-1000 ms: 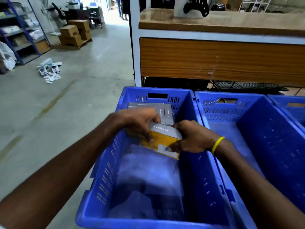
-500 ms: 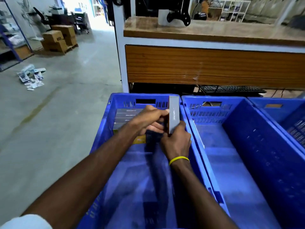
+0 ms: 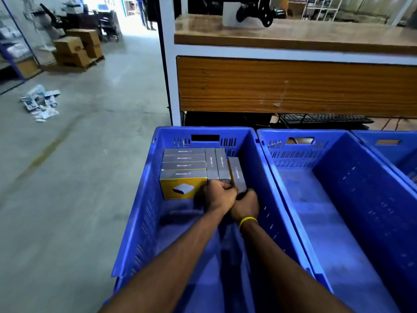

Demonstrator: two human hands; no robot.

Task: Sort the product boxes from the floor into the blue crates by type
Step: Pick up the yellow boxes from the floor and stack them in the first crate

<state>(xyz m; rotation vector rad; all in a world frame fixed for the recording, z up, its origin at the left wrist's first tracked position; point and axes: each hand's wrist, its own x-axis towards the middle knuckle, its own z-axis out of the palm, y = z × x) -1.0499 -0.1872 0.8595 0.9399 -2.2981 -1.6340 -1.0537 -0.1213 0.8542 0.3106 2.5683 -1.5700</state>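
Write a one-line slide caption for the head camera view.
Left hand and right hand hold a grey box on edge beside the packed boxes in the left blue crate.

The boxes (image 3: pixel 184 173) read "LAPCARE" on grey tops (smaller print unreadable).

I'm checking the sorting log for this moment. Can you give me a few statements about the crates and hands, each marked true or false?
1. The grey-and-yellow boxes stand at the far end of the left crate. True.
2. The right hand wears a yellow wristband. True.
3. Both hands work in the middle crate. False: the left hand and right hand are in the left crate, at the rightmost box.
4. A keyboard lies on top of the wooden counter. False: the keyboard lies below the counter, behind the crates.
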